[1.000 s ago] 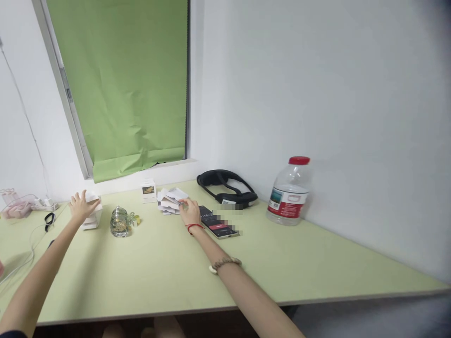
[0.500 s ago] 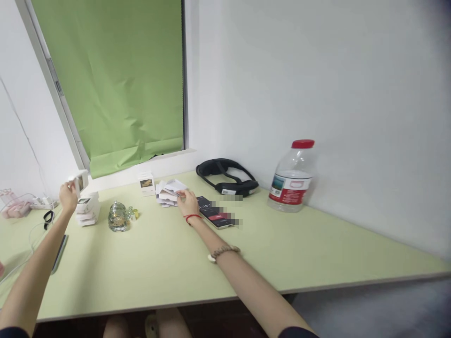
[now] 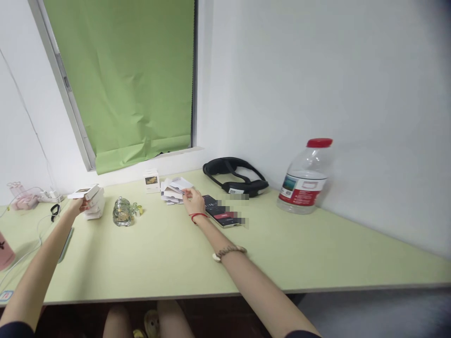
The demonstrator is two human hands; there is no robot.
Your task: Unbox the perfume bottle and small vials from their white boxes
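1. Fingers of the left hand clamp a flat white cardboard box atop stacked white boxes on the smooth pale-green table.
2. Right hand touches folded white papers; whether its fingers clamp, I cannot tell.

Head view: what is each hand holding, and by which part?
Left hand: a white box, held by its near, lower edge. Right hand: fingers at the white paper pile; whether they grip it can't be told.
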